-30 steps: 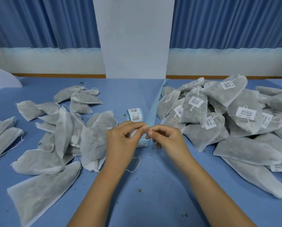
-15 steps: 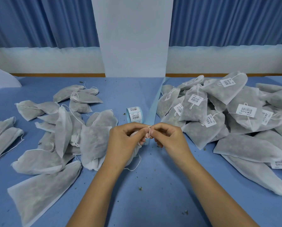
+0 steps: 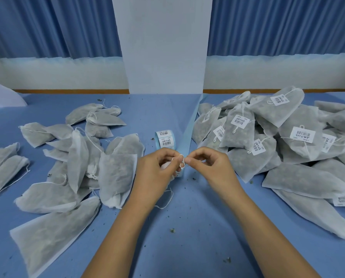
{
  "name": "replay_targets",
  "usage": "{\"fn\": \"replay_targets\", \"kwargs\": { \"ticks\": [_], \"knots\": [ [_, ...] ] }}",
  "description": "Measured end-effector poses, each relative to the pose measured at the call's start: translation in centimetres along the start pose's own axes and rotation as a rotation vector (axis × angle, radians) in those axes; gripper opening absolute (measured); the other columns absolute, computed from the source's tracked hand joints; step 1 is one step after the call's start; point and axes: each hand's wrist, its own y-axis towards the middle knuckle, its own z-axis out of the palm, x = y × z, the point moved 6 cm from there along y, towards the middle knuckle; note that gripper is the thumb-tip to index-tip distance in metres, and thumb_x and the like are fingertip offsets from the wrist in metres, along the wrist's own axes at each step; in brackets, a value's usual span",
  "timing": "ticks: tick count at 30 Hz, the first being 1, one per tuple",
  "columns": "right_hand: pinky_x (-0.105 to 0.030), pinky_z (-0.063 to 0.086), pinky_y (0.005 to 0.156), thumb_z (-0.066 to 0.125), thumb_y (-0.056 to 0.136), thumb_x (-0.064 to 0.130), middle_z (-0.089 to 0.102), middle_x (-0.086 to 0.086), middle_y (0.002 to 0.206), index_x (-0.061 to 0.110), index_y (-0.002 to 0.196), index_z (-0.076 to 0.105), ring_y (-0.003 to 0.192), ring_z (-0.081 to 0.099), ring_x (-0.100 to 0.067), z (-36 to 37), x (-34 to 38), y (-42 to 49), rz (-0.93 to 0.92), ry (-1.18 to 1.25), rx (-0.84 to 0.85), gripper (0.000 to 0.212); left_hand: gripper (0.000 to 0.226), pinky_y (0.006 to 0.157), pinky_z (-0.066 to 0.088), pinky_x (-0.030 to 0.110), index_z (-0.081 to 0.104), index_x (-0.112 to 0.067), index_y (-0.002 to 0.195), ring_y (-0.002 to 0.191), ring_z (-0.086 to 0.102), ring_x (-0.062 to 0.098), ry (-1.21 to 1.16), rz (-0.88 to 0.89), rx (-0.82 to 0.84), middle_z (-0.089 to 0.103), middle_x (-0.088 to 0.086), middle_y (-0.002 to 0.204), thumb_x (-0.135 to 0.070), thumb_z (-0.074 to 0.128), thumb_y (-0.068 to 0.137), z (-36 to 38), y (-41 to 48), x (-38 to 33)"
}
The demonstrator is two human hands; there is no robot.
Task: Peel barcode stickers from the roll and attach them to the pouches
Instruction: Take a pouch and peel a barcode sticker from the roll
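A roll of barcode stickers (image 3: 164, 139) stands on the blue table just beyond my hands, its pale blue backing strip (image 3: 187, 135) trailing toward the far wall. My left hand (image 3: 157, 173) grips a small white pouch (image 3: 166, 165), mostly hidden in the palm, and pinches its white drawstring (image 3: 180, 162). My right hand (image 3: 207, 167) pinches the looped drawstring from the other side, fingertips almost meeting the left ones. More string hangs below the left wrist.
Several unlabelled grey pouches (image 3: 115, 169) lie heaped on the left. A larger pile of pouches with barcode stickers (image 3: 299, 137) fills the right. A white pillar (image 3: 165, 57) and blue curtains stand behind the table. Herb crumbs dot the blue cloth (image 3: 187, 227).
A second ago the fingers met with no string showing between them. Now a small white loop of drawstring shows there. The hands stay at the same spot.
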Motion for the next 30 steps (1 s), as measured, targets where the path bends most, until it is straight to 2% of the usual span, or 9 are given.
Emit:
{"fn": "replay_targets", "kwargs": {
  "ticks": [4,7,9,14,17,20,24,27,30],
  "knots": [
    [-0.015,0.042,0.068,0.071,0.081,0.017,0.067,0.008,0.074,0.018,0.074,0.069,0.072,0.057,-0.009,0.3,1.0,-0.3,-0.119,-0.077,0.026,0.008,0.009,0.062,0.050,0.021,0.072,-0.026,0.075,0.060,0.063,0.010,-0.082,-0.025,-0.004,0.070,-0.003,0.067,-0.024,0.069,0.083,0.0,0.1,0.2],
    [-0.016,0.039,0.072,0.073,0.079,0.014,0.066,0.012,0.073,0.018,0.073,0.070,0.071,0.057,-0.006,0.5,1.4,-0.6,-0.176,-0.162,0.037,0.008,0.007,0.062,0.050,0.022,0.073,-0.028,0.076,0.060,0.064,0.012,-0.109,-0.043,-0.019,0.070,-0.002,0.068,-0.034,0.069,0.078,0.0,0.1,0.3],
    [-0.017,0.040,0.073,0.071,0.080,0.014,0.066,0.013,0.072,0.019,0.073,0.071,0.073,0.057,-0.007,0.5,1.4,-0.6,-0.192,-0.180,0.034,0.009,0.009,0.063,0.050,0.023,0.073,-0.027,0.077,0.061,0.064,0.012,-0.084,-0.042,-0.020,0.071,-0.001,0.069,-0.035,0.069,0.078,0.1,0.0,0.4],
    [-0.012,0.039,0.072,0.065,0.086,0.009,0.064,0.012,0.073,0.016,0.074,0.068,0.072,0.056,-0.003,0.6,1.6,-0.6,-0.227,-0.186,0.046,0.014,0.014,0.061,0.048,0.018,0.069,-0.019,0.079,0.059,0.061,0.008,-0.056,-0.081,0.029,0.067,-0.006,0.065,-0.014,0.064,0.091,0.3,0.0,0.1],
    [-0.011,0.038,0.072,0.063,0.086,0.005,0.062,0.010,0.074,0.015,0.075,0.065,0.073,0.054,-0.005,0.2,1.9,-0.5,-0.276,-0.226,0.003,0.015,0.019,0.057,0.047,0.016,0.066,-0.013,0.080,0.057,0.055,0.005,-0.138,-0.203,0.148,0.061,-0.009,0.062,-0.013,0.056,0.095,1.1,-0.4,0.0],
    [-0.015,0.038,0.071,0.067,0.083,0.004,0.061,0.009,0.074,0.013,0.076,0.066,0.071,0.053,-0.006,0.0,1.9,-0.5,-0.290,-0.239,-0.034,0.011,0.028,0.057,0.048,0.017,0.067,-0.016,0.074,0.057,0.054,0.008,-0.193,-0.294,0.250,0.059,-0.006,0.064,-0.017,0.052,0.098,1.7,-1.0,-0.3],
    [-0.016,0.038,0.069,0.074,0.076,0.009,0.060,0.006,0.075,0.015,0.077,0.065,0.069,0.049,-0.006,-0.5,2.5,-1.0,-0.354,-0.230,-0.159,0.011,0.034,0.058,0.048,0.018,0.072,-0.022,0.068,0.057,0.054,0.008,-0.242,-0.340,0.186,0.060,-0.004,0.064,-0.020,0.055,0.096,1.3,-0.9,-0.3],
    [-0.018,0.038,0.071,0.075,0.076,0.016,0.062,0.005,0.074,0.010,0.074,0.068,0.069,0.052,-0.009,0.0,3.6,-1.6,-0.506,-0.350,-0.156,0.010,0.026,0.061,0.047,0.020,0.074,-0.022,0.073,0.059,0.055,0.010,-0.236,-0.312,0.169,0.060,-0.002,0.064,-0.025,0.058,0.093,0.9,-0.8,-0.4],
    [-0.026,0.043,0.072,0.077,0.075,0.017,0.064,0.004,0.074,0.008,0.076,0.071,0.069,0.056,-0.015,0.4,3.7,-1.8,-0.530,-0.426,-0.160,0.011,0.019,0.060,0.045,0.025,0.075,-0.020,0.075,0.058,0.057,0.013,-0.245,-0.319,0.164,0.062,0.001,0.063,-0.029,0.064,0.087,0.8,-1.0,-0.4]
  ]
}}
